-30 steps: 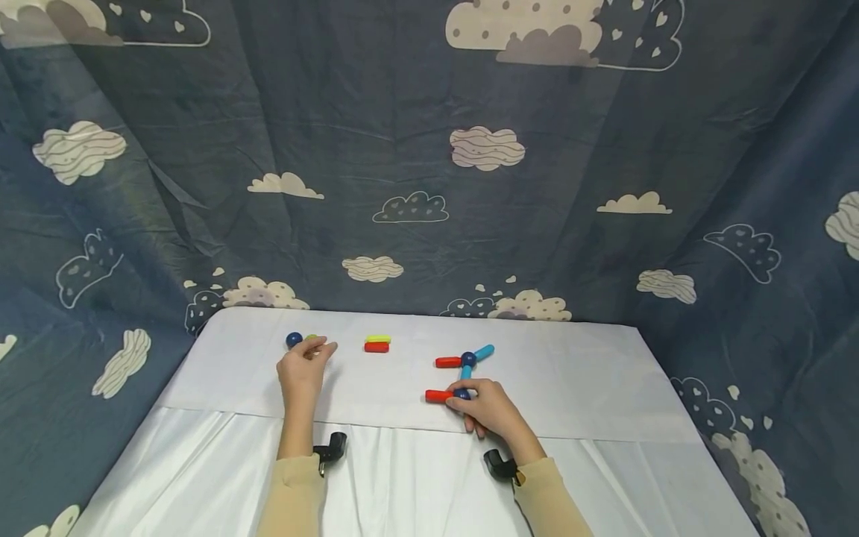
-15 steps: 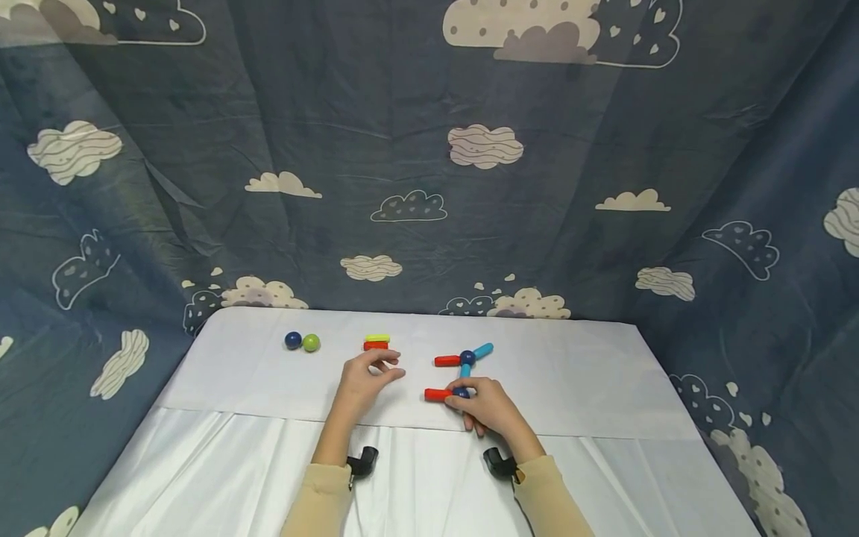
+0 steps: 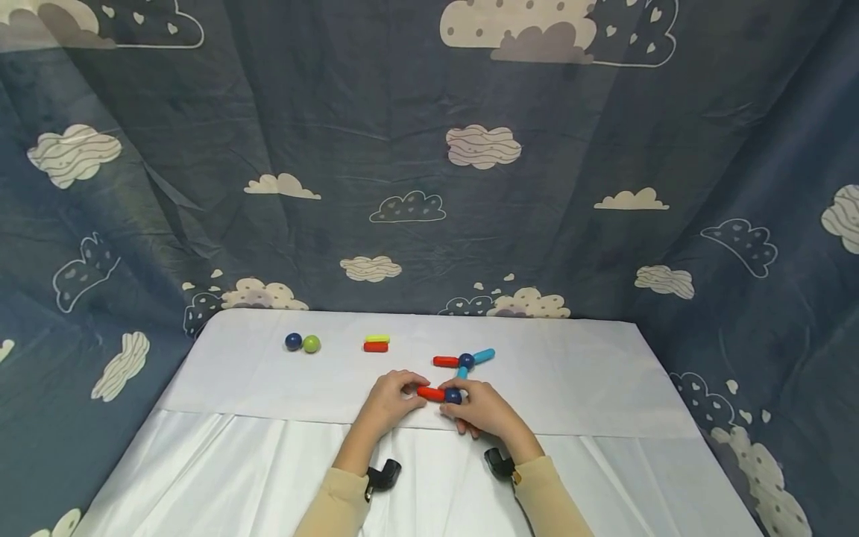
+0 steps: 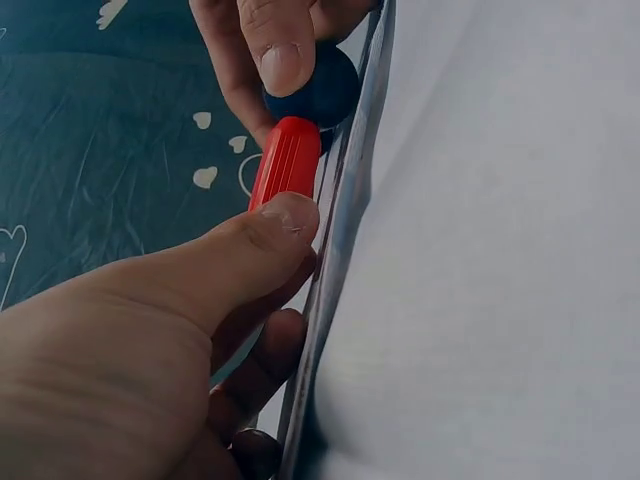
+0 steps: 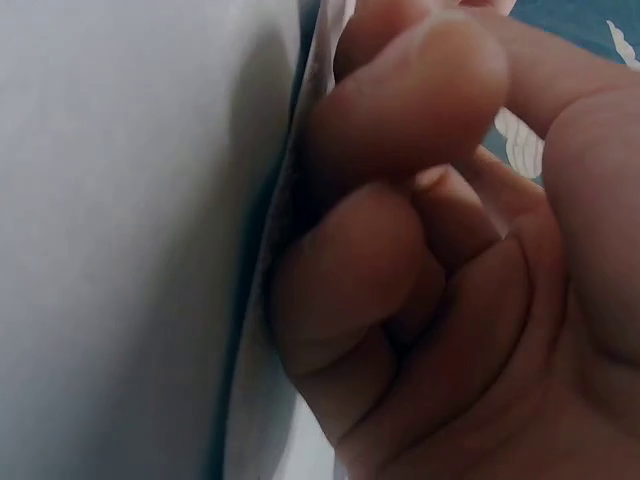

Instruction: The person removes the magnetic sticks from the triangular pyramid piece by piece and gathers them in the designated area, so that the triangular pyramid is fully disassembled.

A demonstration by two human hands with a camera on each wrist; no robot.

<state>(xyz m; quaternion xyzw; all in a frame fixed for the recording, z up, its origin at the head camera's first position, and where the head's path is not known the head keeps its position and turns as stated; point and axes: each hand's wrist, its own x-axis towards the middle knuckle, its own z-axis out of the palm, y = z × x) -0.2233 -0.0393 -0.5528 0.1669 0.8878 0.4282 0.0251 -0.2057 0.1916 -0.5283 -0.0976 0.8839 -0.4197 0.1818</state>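
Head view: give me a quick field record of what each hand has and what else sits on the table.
left hand: pinches the near red stick at its left end
right hand: holds the dark blue ball joined to that stick's right end
structure: a cyan stick runs from that ball up to a second blue ball, which also bears a far red stick and another cyan stick
loose balls: blue ball and green ball, touching, far left
loose sticks: yellow stick beside a red stick
surface: white table
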